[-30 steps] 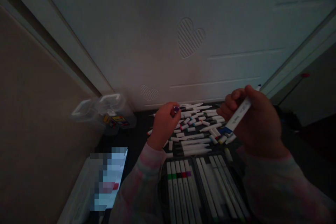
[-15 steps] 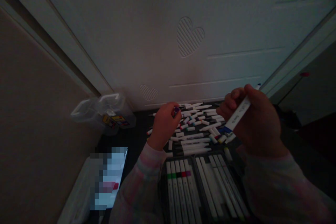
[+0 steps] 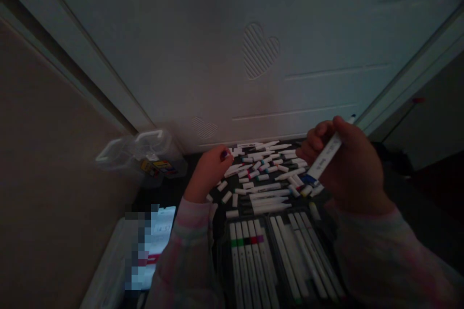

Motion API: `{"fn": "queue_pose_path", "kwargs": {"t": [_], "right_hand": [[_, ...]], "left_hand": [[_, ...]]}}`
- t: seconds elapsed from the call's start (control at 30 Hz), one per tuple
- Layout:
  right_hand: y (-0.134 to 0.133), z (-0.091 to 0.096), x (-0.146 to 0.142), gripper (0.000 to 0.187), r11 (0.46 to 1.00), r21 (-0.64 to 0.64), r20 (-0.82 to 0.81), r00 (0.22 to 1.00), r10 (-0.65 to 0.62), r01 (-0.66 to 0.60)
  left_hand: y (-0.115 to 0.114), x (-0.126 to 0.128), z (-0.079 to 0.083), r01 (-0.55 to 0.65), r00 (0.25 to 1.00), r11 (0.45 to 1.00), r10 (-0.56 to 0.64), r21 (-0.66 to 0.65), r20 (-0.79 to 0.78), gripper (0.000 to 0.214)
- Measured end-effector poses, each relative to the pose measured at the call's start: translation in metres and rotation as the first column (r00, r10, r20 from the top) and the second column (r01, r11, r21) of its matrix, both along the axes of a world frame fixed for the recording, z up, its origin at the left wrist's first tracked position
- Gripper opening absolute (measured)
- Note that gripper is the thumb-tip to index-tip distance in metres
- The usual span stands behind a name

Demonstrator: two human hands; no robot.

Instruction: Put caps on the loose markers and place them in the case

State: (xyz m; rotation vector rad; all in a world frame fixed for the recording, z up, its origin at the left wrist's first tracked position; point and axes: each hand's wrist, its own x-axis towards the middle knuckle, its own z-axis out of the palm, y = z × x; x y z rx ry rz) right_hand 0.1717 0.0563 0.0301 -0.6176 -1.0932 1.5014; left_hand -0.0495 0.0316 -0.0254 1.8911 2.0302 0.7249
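Observation:
My right hand (image 3: 351, 169) is closed around a white marker (image 3: 324, 158) with a blue band at its lower end and a dark blue tip at the top. The marker is tilted, its printed side facing me. My left hand (image 3: 208, 169) pinches a small marker cap (image 3: 226, 154) with purple on it, at the left of the pile. Between the hands lie several loose caps (image 3: 263, 177) and uncapped white markers (image 3: 270, 194) on a dark surface. Closer to me, capped markers (image 3: 248, 260) stand in rows in a clear case (image 3: 270, 241).
Two clear plastic containers (image 3: 155, 142) with handles stand at the left against the white door (image 3: 181, 58). A lit phone (image 3: 163, 231), partly blurred out, lies left of my left sleeve beside a pale clear lid or box (image 3: 105, 265).
My left hand has moved left, away from the middle of the pile, with the purple-marked cap in its fingers. The right hand still holds the blue marker, almost unmoved.

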Motion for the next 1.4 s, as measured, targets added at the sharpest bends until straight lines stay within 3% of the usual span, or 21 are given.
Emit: {"fn": "queue_pose_path", "kwargs": {"t": [0.2,0.53,0.87,1.0,1.13,1.23,1.4], "right_hand": [[0.001,-0.002,0.001,0.029,1.000,0.003,0.001,1.000,0.003,-0.003],[0.000,0.000,0.000,0.027,0.999,-0.040,-0.028,1.000,0.002,-0.003],[0.001,0.000,-0.001,0.029,0.997,-0.077,-0.087,0.996,0.005,-0.011],[0.001,-0.001,0.000,0.029,0.998,-0.062,-0.072,0.997,0.009,-0.013],[0.002,-0.002,0.001,0.028,0.999,-0.046,-0.056,0.998,0.024,-0.026],[0.001,-0.002,0.000,0.029,0.997,-0.073,-0.079,0.997,0.022,-0.028],[0.000,-0.001,-0.002,0.030,0.995,-0.093,-0.101,0.995,0.019,-0.029]], "left_hand": [[0.002,0.003,-0.011,0.166,0.983,0.967,-0.178,-0.192,-0.052,0.016],[0.008,0.006,-0.028,0.233,0.951,0.902,-0.290,-0.362,-0.110,0.017],[0.008,0.010,-0.026,0.224,0.939,0.884,-0.308,-0.411,-0.151,0.013],[0.008,0.011,-0.022,0.211,0.944,0.902,-0.288,-0.376,-0.163,0.012],[0.011,0.018,-0.022,0.150,0.955,0.966,-0.197,-0.212,-0.222,0.025],[0.015,0.029,-0.031,0.150,0.950,0.985,-0.168,-0.089,-0.261,0.031],[0.020,0.043,-0.054,0.246,0.919,0.968,-0.247,-0.042,-0.308,0.032]]}}
